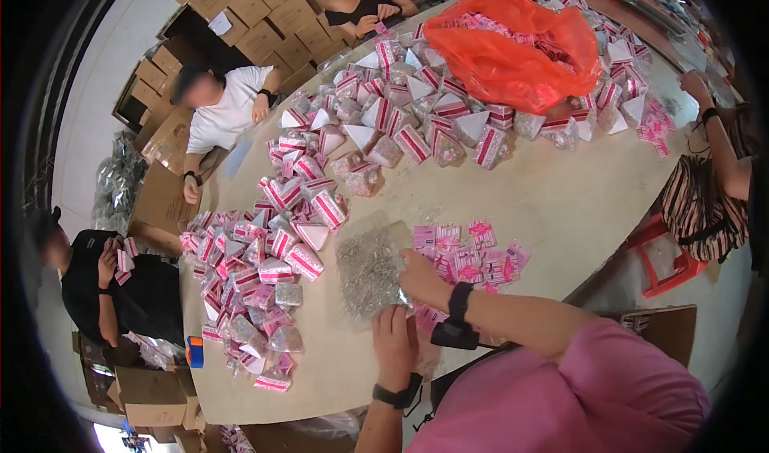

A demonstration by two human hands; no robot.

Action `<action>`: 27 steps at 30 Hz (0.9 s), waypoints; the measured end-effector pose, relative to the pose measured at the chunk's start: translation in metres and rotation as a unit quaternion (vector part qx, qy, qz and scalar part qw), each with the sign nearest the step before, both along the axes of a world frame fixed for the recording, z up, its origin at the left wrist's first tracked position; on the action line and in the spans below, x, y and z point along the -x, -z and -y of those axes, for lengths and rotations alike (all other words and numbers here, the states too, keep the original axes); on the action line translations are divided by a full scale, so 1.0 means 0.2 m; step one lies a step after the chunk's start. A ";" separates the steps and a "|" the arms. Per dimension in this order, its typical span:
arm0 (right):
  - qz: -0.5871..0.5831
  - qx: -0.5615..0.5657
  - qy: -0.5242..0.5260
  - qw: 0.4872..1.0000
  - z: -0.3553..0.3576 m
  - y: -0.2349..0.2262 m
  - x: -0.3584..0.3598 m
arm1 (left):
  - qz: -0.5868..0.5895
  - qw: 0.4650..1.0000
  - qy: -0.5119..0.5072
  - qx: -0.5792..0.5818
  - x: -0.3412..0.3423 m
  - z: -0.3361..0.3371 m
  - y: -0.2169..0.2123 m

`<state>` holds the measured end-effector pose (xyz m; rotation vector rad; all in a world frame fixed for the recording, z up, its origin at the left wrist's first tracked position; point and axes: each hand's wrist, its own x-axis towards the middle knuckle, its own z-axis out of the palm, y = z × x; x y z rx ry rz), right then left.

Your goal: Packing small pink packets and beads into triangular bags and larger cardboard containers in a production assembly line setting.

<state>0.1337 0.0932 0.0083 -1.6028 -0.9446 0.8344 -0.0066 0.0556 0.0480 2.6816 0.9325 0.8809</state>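
Observation:
My right hand (pixel 422 279) is closed at the right edge of a heap of small silvery, glittering pieces (pixel 364 273). Whatever its fingers grip is hidden. Just below it, nearer to me, my left hand (pixel 395 342) has its fingers bent and pressed together at the heap's near edge; what they pinch cannot be made out. Against the right hand's far side lies a spread of pink printed cards (pixel 473 254), partly covered by my wrist.
Finished-looking clear packets with pink-and-white tops (pixel 276 245) pile up left and far. A red plastic bag (pixel 521 68) of pink cards lies at the back. Several people sit around the table (pixel 513 181). A blue-orange tape roll (pixel 195 352) sits at the left edge; a red stool (pixel 669 253) stands right.

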 end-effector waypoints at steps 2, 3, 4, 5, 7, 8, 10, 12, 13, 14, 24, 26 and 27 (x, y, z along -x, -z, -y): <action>-0.024 -0.023 0.006 0.999 0.05 -0.01 -0.08 | -0.009 0.999 -0.003 -0.049 0.00 0.07 -0.06; -0.025 -0.042 0.006 0.999 0.07 -0.01 -0.12 | -0.013 0.997 -0.003 -0.074 0.00 0.10 -0.07; -0.002 -0.071 0.000 0.997 0.10 -0.01 -0.17 | -0.002 0.996 0.008 -0.088 0.02 0.13 -0.06; -0.057 -0.045 -0.008 0.997 0.17 -0.13 -0.22 | -0.004 0.997 0.035 -0.074 0.04 0.16 -0.06; -0.103 -0.018 -0.020 0.994 0.28 -0.24 -0.35 | -0.009 0.994 0.095 -0.048 0.04 0.22 -0.09; -0.097 -0.017 -0.034 0.995 0.33 -0.22 -0.43 | -0.018 0.992 0.122 -0.024 0.04 0.25 -0.10; -0.129 -0.093 -0.037 0.987 0.49 -0.30 -0.59 | -0.060 0.983 0.174 0.000 -0.01 0.28 -0.11; -0.162 -0.032 0.022 0.986 0.67 -0.38 -0.76 | -0.154 0.956 0.248 0.040 -0.04 0.29 -0.06; -0.190 -0.017 0.046 0.981 0.77 -0.43 -0.83 | -0.178 0.949 0.256 0.041 -0.07 0.32 -0.06; -0.214 -0.003 0.073 0.974 0.86 -0.46 -0.90 | -0.201 0.942 0.266 0.040 -0.13 0.35 -0.07; -0.042 0.072 0.141 0.986 1.30 -0.15 -1.45 | -0.292 0.905 0.299 0.085 -0.42 0.30 0.06; -0.048 0.034 0.128 0.990 1.21 -0.12 -1.40 | -0.286 0.919 0.266 0.055 -0.39 0.24 0.05; -0.046 0.044 0.116 0.991 1.18 -0.08 -1.39 | -0.285 0.922 0.256 0.050 -0.37 0.22 0.04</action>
